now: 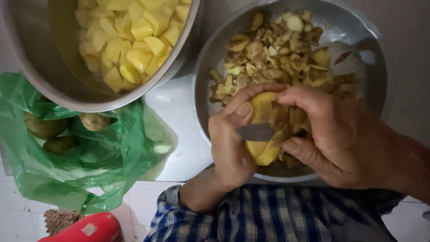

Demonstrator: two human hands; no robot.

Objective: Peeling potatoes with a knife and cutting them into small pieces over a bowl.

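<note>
Both hands over the peel bowl. Left hand grips a half-peeled potato, thumb along its side to steady it. Right hand is clenched round what looks like a knife handle, dark blade lying flat across the potato, thumb braced below. Held right over the metal bowl w/ brown peel scraps, so shavings drop in. Up left, 2nd metal bowl holds yellow potato chunks. Beside it, green plastic bag w/ unpeeled potatoes. Red object at bottom edge, can't tell what.
</note>
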